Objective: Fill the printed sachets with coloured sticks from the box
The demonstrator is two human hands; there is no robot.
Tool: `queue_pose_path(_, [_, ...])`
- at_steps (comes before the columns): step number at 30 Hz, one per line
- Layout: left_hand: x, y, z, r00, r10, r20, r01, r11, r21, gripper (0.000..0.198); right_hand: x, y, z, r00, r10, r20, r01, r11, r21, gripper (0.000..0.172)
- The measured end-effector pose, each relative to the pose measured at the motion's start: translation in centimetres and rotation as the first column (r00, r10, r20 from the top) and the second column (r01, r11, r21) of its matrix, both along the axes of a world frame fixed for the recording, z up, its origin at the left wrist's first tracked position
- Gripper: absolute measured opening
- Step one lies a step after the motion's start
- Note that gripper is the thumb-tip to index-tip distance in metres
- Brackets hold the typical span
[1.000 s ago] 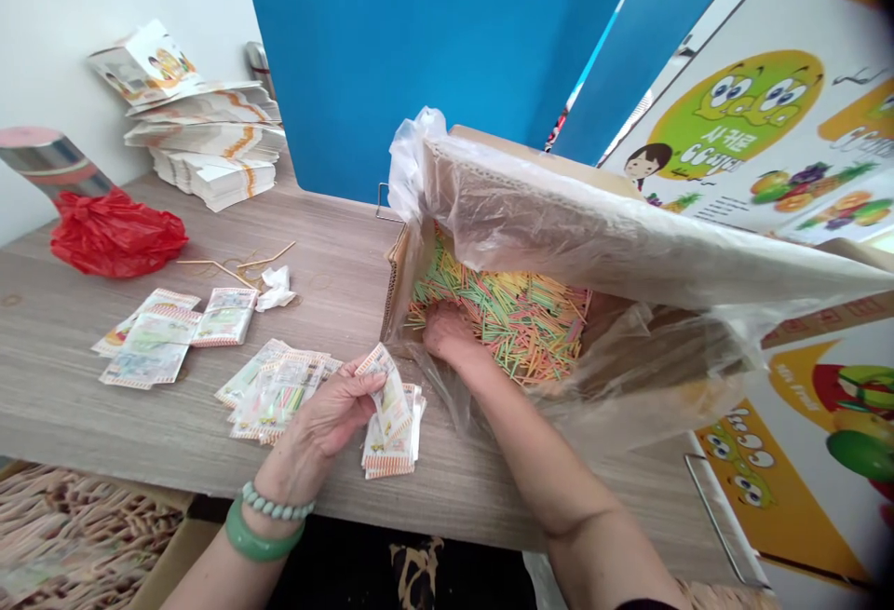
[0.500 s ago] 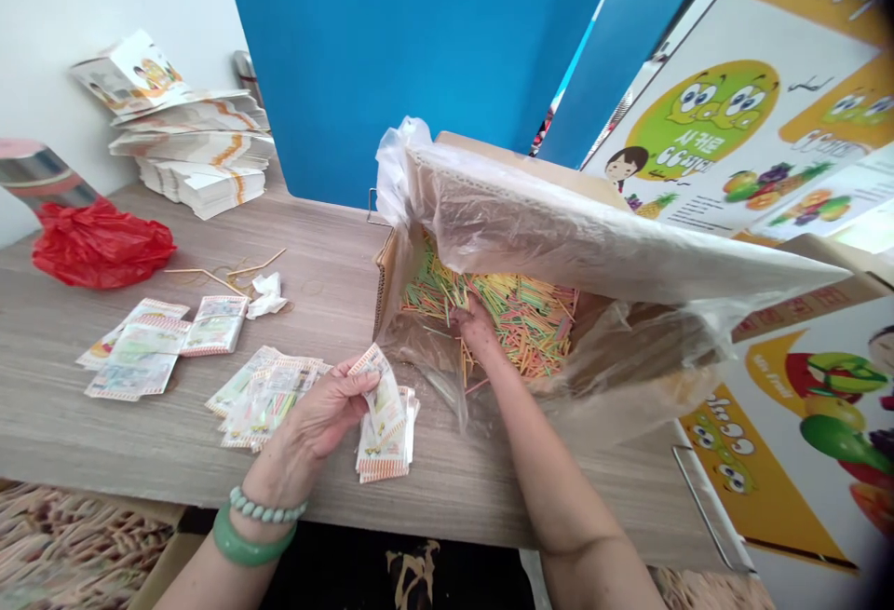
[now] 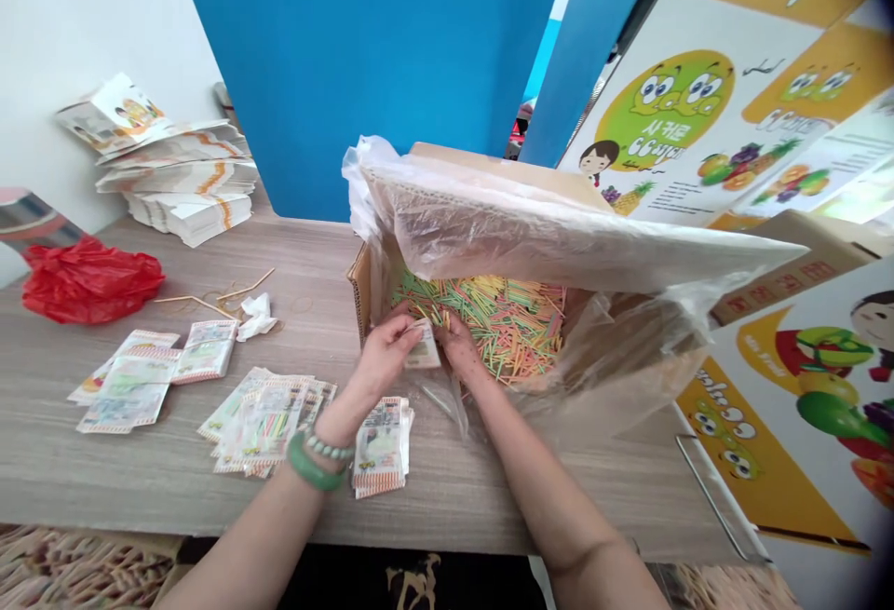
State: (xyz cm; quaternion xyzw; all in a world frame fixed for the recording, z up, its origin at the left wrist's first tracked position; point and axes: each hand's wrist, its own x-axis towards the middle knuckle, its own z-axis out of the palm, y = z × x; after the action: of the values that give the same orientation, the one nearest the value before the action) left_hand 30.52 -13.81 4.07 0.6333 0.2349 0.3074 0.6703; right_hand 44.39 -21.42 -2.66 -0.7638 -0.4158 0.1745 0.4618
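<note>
My left hand (image 3: pixel 387 347) pinches a small printed packet (image 3: pixel 425 351) at the near left edge of the carton. Beside it my right hand (image 3: pixel 461 349) is closed on a few thin coloured sticks at the packet's top edge; its fingertips are partly hidden. Behind both hands, loose green, yellow and pink sticks (image 3: pixel 521 326) lie in the carton (image 3: pixel 358 291), which has a clear plastic liner (image 3: pixel 503 228). A stack of flat packets (image 3: pixel 381 450) rests on the table below my hands. Left of it lies a heap of packets (image 3: pixel 269 419), at least one with coloured sticks showing inside.
More packets (image 3: pixel 129 391) and a banded bundle (image 3: pixel 204 351) lie at the left. Nearby are a crumpled tissue (image 3: pixel 257 316), a red plastic bag (image 3: pixel 90 282) and a stack of flattened boxes (image 3: pixel 188 210). A blue panel (image 3: pixel 377 70) stands behind; printed cartons (image 3: pixel 649 126) stand right.
My left hand has carried a packet from above the flat stack up to the carton. My right hand has drawn back slightly from the loose sticks to meet it. The view has shifted a little.
</note>
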Motion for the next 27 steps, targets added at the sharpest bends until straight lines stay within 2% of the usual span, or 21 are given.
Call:
queue_pose_path(4, [4.0,-0.6,-0.7,0.991,-0.115,-0.064,0.122,0.984,0.131,0.017,-0.2,0.4,-0.7,0.988,-0.002,-0.157,0.019,0.994,0.108,0.018])
queue_pose_path(7, [4.7,-1.1,-1.1,0.966,-0.233,-0.115,0.251,0.951,0.179,0.013,-0.2,0.6,-1.2,0.982,-0.010,-0.188,0.031,0.993,0.114,0.011])
queue_pose_path(9, [4.4,-0.8,-1.1,0.973,-0.212,-0.089,0.221,0.970,0.098,0.011,-0.2,0.5,-1.3,0.980,-0.021,-0.198,0.045,0.992,0.118,0.010])
queue_pose_path(11, [3.7,-0.1,-1.1,0.997,-0.074,-0.017,0.073,0.996,-0.048,0.009,-0.1,0.4,-1.3,0.980,-0.052,-0.193,0.086,0.981,0.174,0.010])
queue_pose_path(13, [2.8,0.5,-0.9,0.997,0.067,0.028,-0.061,0.980,-0.189,0.013,0.0,0.3,-1.3,0.980,-0.077,-0.182,0.126,0.954,0.271,0.011])
queue_pose_path(15, [1.8,0.6,-0.8,0.993,0.120,0.022,-0.108,0.947,-0.303,0.019,0.0,0.3,-1.2,0.976,-0.080,-0.202,0.145,0.932,0.333,0.019])
queue_pose_path(18, [0.4,-0.1,-0.6,0.993,0.118,0.016,-0.095,0.867,-0.490,0.027,0.1,0.2,-1.2,0.963,-0.069,-0.260,0.155,0.931,0.329,0.029])
queue_pose_path(21, [-0.8,-1.1,-0.7,0.996,0.047,0.075,0.010,0.778,-0.629,0.037,0.0,-0.2,-1.0,0.978,-0.044,-0.203,0.107,0.945,0.309,0.017])
queue_pose_path(23, [-1.5,-1.4,-0.7,0.996,-0.015,0.092,0.073,0.740,-0.668,0.040,0.0,-0.5,-0.8,0.987,-0.029,-0.155,0.072,0.957,0.282,0.012])
queue_pose_path(27, [-2.6,-1.6,-0.5,0.992,-0.106,0.068,0.122,0.685,-0.718,0.026,0.0,-0.9,-0.9,0.996,0.040,-0.074,-0.024,0.978,0.208,0.017])
